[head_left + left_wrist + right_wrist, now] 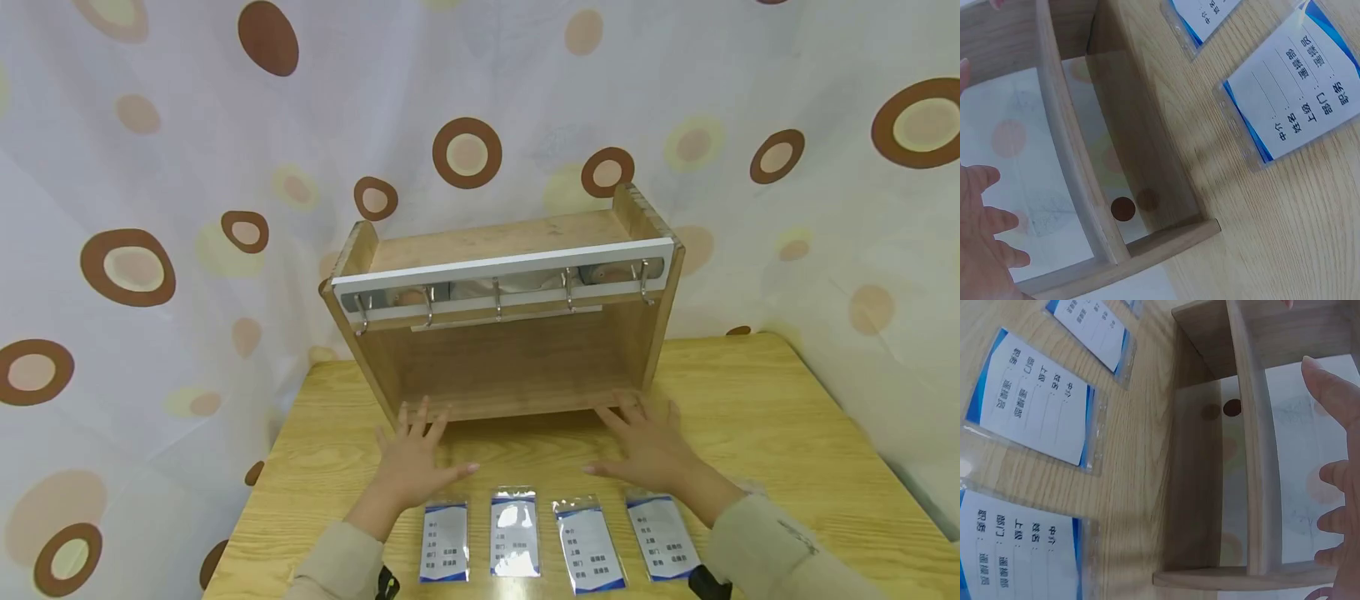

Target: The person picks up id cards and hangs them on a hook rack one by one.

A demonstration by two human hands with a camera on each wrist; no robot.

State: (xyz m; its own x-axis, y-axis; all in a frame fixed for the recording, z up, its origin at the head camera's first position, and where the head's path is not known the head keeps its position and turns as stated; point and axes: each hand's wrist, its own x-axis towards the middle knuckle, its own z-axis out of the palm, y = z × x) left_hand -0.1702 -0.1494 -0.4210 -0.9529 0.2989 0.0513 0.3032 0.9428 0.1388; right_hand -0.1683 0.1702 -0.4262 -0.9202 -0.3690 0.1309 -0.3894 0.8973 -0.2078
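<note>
A wooden shelf (510, 362) stands on the table, its front carrying a white-edged rail (465, 287) with several metal hooks (497, 300). Fingers spread, my left hand (408, 471) is at the shelf's lower left front edge; the left wrist view has that hand (985, 234) beside the wooden frame (1075, 156). My right hand (652, 454) is likewise spread near the lower right corner, and in the right wrist view its thumb (1332, 390) and fingers overlap the shelf opening. Neither hand holds anything. Between and below them lie several clear-sleeved name badges (515, 533) in a row.
The wood-grain table (765, 450) extends to both sides of the shelf. A white curtain (525, 92) with brown and beige ovals hangs behind it and along the sides. The rightmost badge (662, 537) lies close to the right forearm.
</note>
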